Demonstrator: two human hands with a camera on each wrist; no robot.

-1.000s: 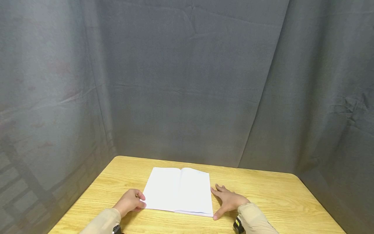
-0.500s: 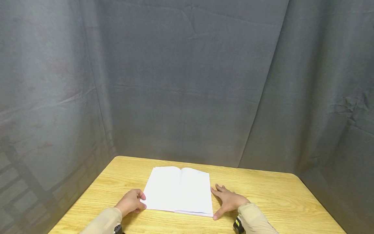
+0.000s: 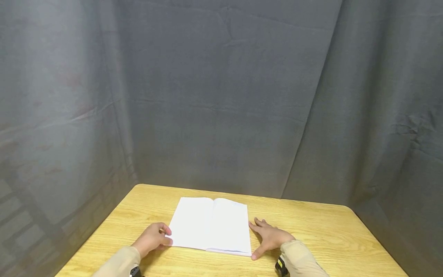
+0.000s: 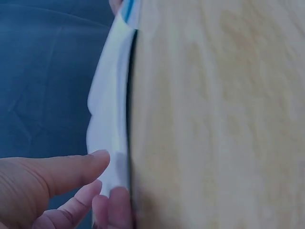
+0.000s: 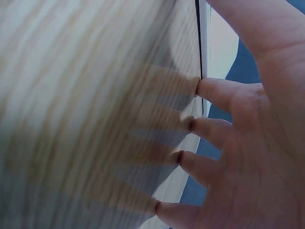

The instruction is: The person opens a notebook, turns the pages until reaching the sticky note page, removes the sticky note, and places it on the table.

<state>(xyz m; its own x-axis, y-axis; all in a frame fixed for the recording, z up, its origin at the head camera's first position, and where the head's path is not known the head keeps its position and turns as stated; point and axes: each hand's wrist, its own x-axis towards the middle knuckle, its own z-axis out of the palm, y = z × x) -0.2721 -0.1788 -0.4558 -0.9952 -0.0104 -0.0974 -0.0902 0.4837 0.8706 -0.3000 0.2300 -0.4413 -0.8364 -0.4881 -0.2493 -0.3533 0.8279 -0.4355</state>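
An open notebook [image 3: 209,225] with blank white pages lies on the wooden table [image 3: 311,231]. My left hand [image 3: 152,237] holds its near left corner, thumb and curled fingers around the edge; white paper shows between thumb and forefinger. In the left wrist view the thumb [image 4: 97,162] overlaps the page side, and the fingertips [image 4: 119,202] sit low at the edge by the table. My right hand [image 3: 271,236] is spread along the right side, thumb at the near right corner. In the right wrist view its fingertips [image 5: 191,125] rest on the tabletop.
A grey curtain [image 3: 221,96] hangs behind the table, with more grey cloth down both sides. Light sleeves [image 3: 301,257] cover both forearms, and a dark band [image 3: 282,266] shows at the right wrist.
The left page bulged slightly and shifted right half a second ago, then settled back. My left hand made the same small move right and back left. The right hand is almost unmoved.
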